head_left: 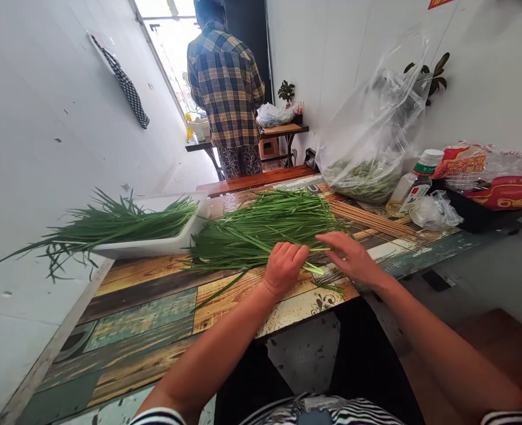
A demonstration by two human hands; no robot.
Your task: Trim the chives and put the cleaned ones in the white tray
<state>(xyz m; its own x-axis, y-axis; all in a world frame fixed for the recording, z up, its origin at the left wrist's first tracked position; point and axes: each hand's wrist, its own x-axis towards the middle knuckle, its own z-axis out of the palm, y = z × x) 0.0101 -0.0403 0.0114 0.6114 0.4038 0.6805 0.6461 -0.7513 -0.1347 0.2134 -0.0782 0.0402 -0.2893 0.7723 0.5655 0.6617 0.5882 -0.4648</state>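
My left hand (pixel 286 267) is closed around a few garlic chives (pixel 312 268), whose pale cut ends stick out to its right. My right hand (pixel 353 260) is beside those ends, its thumb and forefinger apart, with one stalk end reaching between them. Beyond both hands, a broad pile of green chives (pixel 265 221) lies on the wood-patterned table (pixel 154 330). A few loose pieces (pixel 329 288) rest near the table's front edge, below my right hand.
At left, a white tray (pixel 172 245) holds more chives that hang over its side. Thin wooden skewers (pixel 371 219) lie right of the pile. Behind them are a clear plastic bag (pixel 362 171) of greens, a bottle (pixel 422 174) and red packages (pixel 504 192). A person in a plaid shirt (pixel 227 88) stands beyond.
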